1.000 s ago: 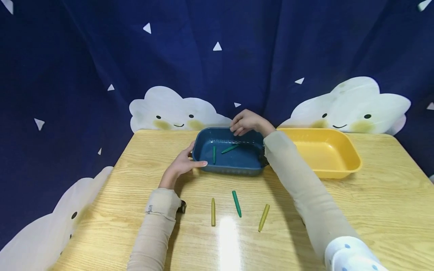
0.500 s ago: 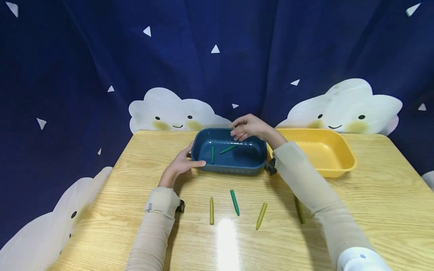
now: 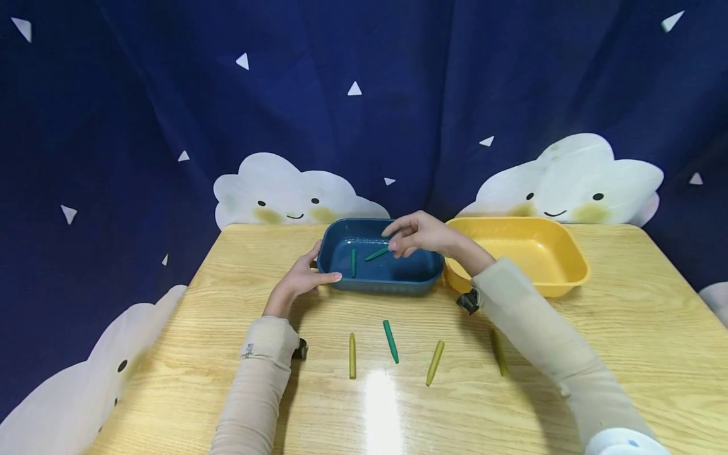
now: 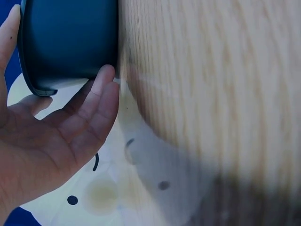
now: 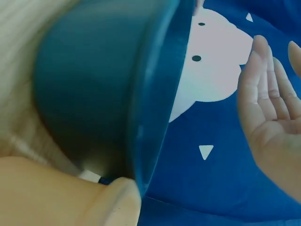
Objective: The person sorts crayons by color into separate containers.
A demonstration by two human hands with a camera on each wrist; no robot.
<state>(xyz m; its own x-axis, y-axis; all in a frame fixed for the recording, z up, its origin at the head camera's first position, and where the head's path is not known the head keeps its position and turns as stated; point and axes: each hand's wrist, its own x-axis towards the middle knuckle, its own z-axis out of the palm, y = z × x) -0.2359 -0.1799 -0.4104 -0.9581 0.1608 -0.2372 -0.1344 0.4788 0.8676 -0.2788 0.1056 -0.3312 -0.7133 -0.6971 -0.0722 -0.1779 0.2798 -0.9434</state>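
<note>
A dark blue plastic bin (image 3: 387, 287) stands at the back middle of the table. My left hand (image 3: 298, 278) holds its left end, thumb along the front rim and fingers against the outer wall; the left wrist view shows those fingers (image 4: 94, 110) low on the wall. Over the bin's right part hovers my right hand (image 3: 423, 235), fingers loosely bent, palm bare in the right wrist view. Inside the bin lie a green crayon (image 3: 353, 263) and a second green crayon (image 3: 375, 254), whose right end the right hand overlaps in the head view.
A yellow bin (image 3: 526, 253) stands at the right, close beside the blue one. Nearer on the wooden table lie a yellow crayon (image 3: 352, 356), a green crayon (image 3: 390, 341), another yellow crayon (image 3: 435, 363) and one more (image 3: 498, 352) beside the right sleeve. A dark blue curtain (image 3: 341, 38) hangs behind.
My right hand has come lower and nearer over the blue bin, its forearm shifting right and uncovering a yellow crayon. The left hand keeps its hold on the bin.
</note>
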